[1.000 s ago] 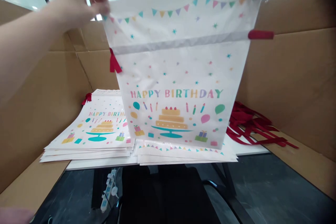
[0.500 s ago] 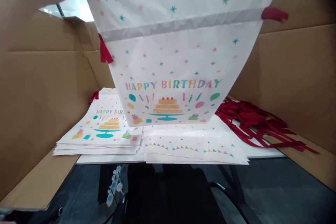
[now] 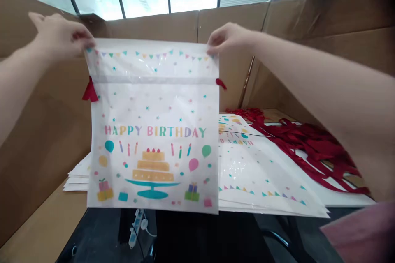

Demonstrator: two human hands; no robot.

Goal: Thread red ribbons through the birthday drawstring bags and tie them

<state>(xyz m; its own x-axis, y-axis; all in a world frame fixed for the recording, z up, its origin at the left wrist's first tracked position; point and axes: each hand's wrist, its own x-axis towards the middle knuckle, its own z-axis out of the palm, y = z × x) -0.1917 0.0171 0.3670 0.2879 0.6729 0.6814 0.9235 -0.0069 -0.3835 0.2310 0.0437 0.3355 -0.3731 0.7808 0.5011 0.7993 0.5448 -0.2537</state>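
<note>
A white "Happy Birthday" drawstring bag hangs upright and flat between my hands. My left hand pinches its top left corner, and my right hand pinches the top right corner. Red ribbon shows at both ends of the bag's grey band: a tail on the left and a small loop on the right. Behind it, the bag mostly hides a stack of bags on the left. Another pile of flat bags, printed upside down to me, lies to the right.
Red ribbons lie in a heap on the right of the white table. Cardboard walls stand around the left, back and right. Below the table edge are a power strip and a black chair.
The bag has come down and left, and hangs straighter in front of the left stack. Both hands now show at its top corners; the view has tilted up.
</note>
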